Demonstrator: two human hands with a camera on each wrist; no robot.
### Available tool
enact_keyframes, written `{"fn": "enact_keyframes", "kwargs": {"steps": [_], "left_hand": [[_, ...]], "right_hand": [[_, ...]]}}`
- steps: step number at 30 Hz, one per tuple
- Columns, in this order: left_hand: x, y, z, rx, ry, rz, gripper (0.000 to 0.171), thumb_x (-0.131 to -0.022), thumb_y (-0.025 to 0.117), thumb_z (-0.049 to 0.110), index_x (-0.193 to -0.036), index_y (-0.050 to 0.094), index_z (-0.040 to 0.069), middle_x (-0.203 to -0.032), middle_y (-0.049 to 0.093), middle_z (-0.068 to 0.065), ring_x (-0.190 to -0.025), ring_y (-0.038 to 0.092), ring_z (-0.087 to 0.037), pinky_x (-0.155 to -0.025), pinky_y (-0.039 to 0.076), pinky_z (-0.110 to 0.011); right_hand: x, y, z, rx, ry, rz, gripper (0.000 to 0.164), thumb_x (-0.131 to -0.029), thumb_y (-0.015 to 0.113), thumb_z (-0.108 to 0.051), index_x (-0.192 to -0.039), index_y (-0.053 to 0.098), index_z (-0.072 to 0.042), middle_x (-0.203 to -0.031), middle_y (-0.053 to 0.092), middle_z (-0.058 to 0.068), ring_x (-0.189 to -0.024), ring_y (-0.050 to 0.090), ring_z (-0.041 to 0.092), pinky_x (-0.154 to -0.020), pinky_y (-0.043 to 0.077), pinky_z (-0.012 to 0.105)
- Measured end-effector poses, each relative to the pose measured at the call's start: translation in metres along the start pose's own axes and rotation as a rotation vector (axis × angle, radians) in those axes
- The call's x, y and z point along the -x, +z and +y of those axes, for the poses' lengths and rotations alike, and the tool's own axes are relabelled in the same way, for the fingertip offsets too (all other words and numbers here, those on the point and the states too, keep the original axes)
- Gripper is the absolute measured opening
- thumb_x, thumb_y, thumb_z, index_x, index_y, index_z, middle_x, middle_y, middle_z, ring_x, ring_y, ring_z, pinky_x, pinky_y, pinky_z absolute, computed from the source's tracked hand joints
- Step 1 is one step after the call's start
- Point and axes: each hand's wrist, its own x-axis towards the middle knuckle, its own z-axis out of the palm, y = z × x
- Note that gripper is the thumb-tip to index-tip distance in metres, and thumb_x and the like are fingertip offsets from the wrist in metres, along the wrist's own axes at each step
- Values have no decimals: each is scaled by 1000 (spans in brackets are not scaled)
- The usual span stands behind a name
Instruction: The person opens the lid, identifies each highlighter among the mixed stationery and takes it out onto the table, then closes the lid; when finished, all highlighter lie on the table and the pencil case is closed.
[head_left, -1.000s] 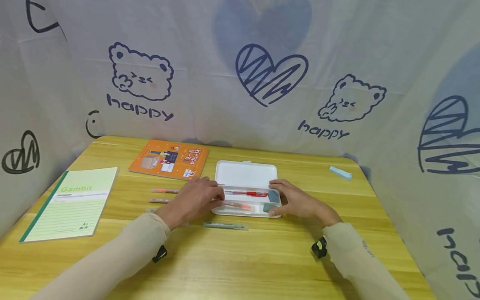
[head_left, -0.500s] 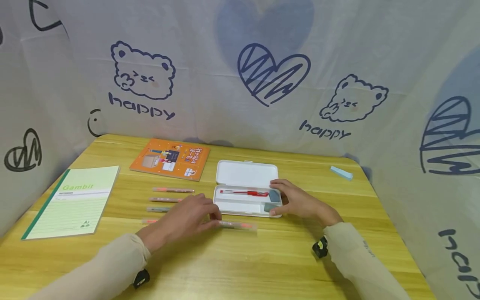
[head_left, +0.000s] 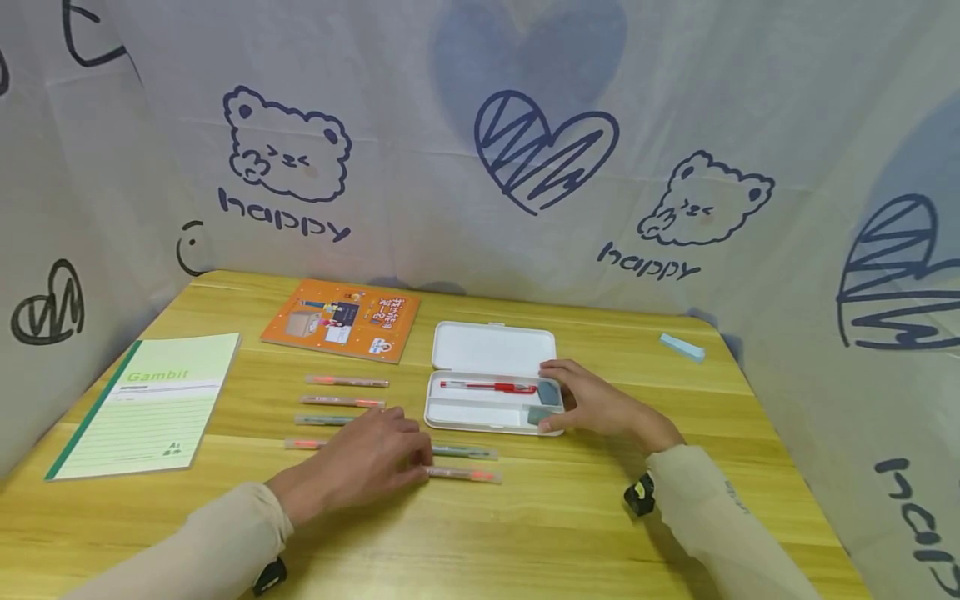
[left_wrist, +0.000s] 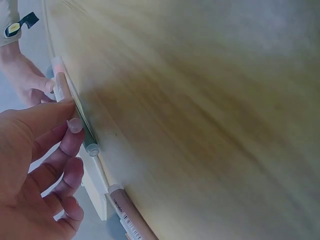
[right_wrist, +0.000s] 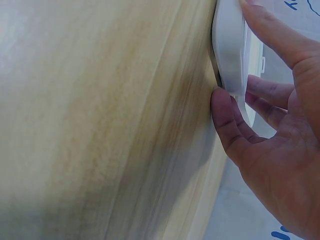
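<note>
My left hand (head_left: 363,462) pinches one end of a brownish marker with a pinkish-orange tip (head_left: 467,475), close to the tabletop in front of the case. Just behind that marker lies a green marker (head_left: 468,452), partly hidden by the fingers. The white pencil case (head_left: 468,414) stands with its lid (head_left: 493,348) laid back. Inside it are a red pen (head_left: 498,386) and two grey-blue blocks, one of them a block (head_left: 550,392) at the right end of the rear compartment. My right hand (head_left: 603,404) grips the case's right end, thumb at the front corner.
Several more markers, such as a brown marker (head_left: 347,382), lie in a row left of the case. A green notebook (head_left: 146,408) is at the left, an orange booklet (head_left: 341,321) behind. A light-blue stick (head_left: 682,347) lies at the far right.
My left hand has come out of the case toward the table's front, bringing the orange-tipped marker from the front compartment to in front of the green marker. My right hand stays on the case.
</note>
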Motion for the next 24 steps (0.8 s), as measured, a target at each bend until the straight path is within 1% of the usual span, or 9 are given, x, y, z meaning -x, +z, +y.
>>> {"fn": "enact_keyframes", "kwargs": {"steps": [2,7,9,17,20,23,24], "left_hand": [[0,0,0,-9,-1,-8,9,-94,85,31,-97,78,27,-95,76,14,-90,60,-8,-81,50,-31],[0,0,-1,-14,-15,-28,8,-95,85,31,-97,78,28,-94,75,15,-92,61,-9,-87,54,-40],[0,0,-1,-11,-21,-31,8,-95,85,31,-97,78,28,-95,75,15,-92,61,-9,-88,54,-41],[1,0,-1,2,-23,-29,9,-94,86,33,-97,78,29,-94,75,16,-91,60,-7,-83,49,-33],[1,0,0,8,-28,-34,9,-94,86,34,-97,78,29,-94,75,16,-92,61,-8,-88,52,-38],[1,0,0,7,-30,-38,9,-94,86,34,-97,78,29,-94,75,16,-94,62,-8,-95,55,-48],[1,0,0,7,-30,-38,9,-94,86,34,-97,78,29,-94,75,16,-94,62,-9,-95,55,-48]], "right_hand": [[0,0,0,-3,-2,-1,95,-94,88,-41,-164,41,2,-176,29,19,-163,29,44,-132,24,63],[0,1,1,-5,-2,1,95,-94,87,-41,-165,41,1,-177,29,19,-163,29,43,-133,25,63],[-1,1,2,-5,0,2,95,-93,88,-42,-165,41,0,-177,29,18,-163,29,43,-133,24,62],[-1,1,2,-13,0,2,96,-93,88,-41,-165,41,1,-177,29,19,-163,29,43,-133,25,62],[-1,2,2,-15,-1,2,95,-93,88,-41,-165,40,1,-176,29,19,-162,30,44,-132,25,63],[-1,2,1,-19,5,3,96,-93,88,-41,-165,40,0,-176,29,19,-161,31,44,-132,25,63],[-1,2,1,-21,8,4,96,-93,88,-41,-165,40,0,-176,29,19,-161,30,44,-132,25,63]]}}
